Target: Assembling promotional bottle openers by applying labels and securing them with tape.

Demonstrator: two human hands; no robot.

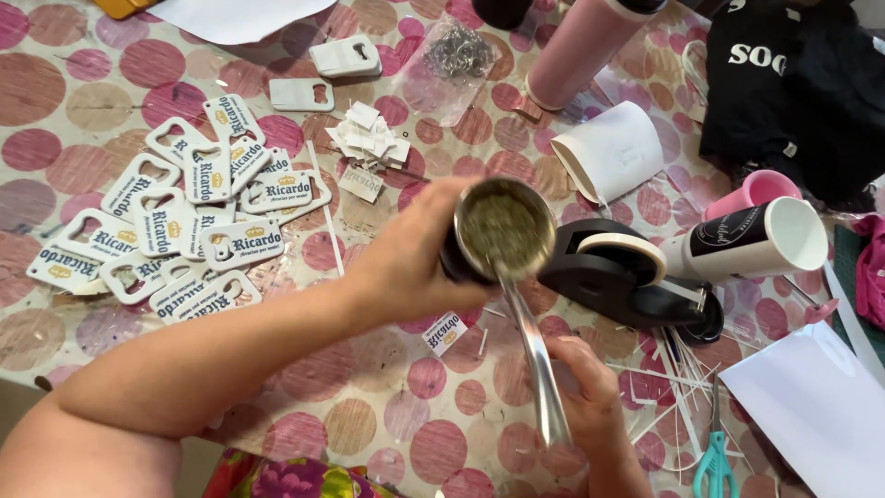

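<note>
My left hand (410,263) grips a dark round cup with a metal rim (502,231), held over the table and filled with a green-brown ground herb. A flat metal straw (535,360) stands in the cup and slants down toward me. My right hand (590,406) holds the lower end of that straw, its fingers closed around it. A small printed label (444,332) lies on the spotted tablecloth (406,415) just below the cup.
A heap of white printed bottle-opener tags (184,221) lies at the left. A black tape dispenser (613,272), a black-and-white cup on its side (761,242), a pink bottle (576,46), white paper sheets (820,406) and teal scissors (714,466) sit at the right.
</note>
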